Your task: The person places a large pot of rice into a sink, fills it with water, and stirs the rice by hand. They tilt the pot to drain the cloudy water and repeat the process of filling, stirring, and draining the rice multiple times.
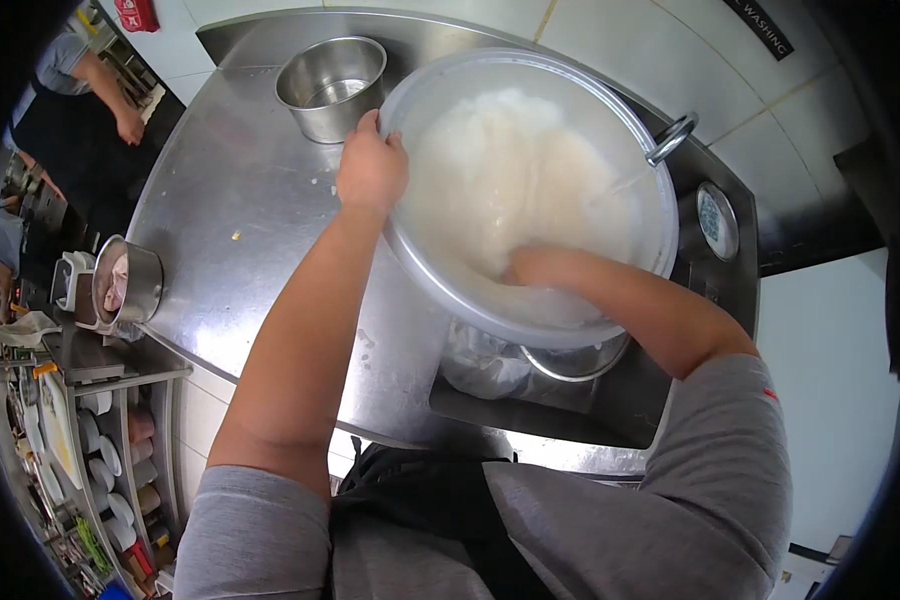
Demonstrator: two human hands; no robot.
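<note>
A large metal pot [419, 256] stands tilted over the sink, filled with milky water [460, 190] and a pale mass whose grains I cannot make out. My left hand [372, 165] grips its left rim. My right hand [535, 266] is dipped into the cloudy water near the front wall; its fingers are hidden below the surface. From the faucet [673, 139] at the right rim, a thin stream appears to run into the pot. Behind my left hand, a smaller steel pot [332, 118] sits on the steel counter [240, 200].
Below the big pot, the sink [600, 410] holds a clear plastic bag [485, 368] and a round metal rim. A round lid-like object [717, 221] leans at the right. At left are a pot with pinkish contents [130, 280], dish shelves [120, 460] and other people [75, 130].
</note>
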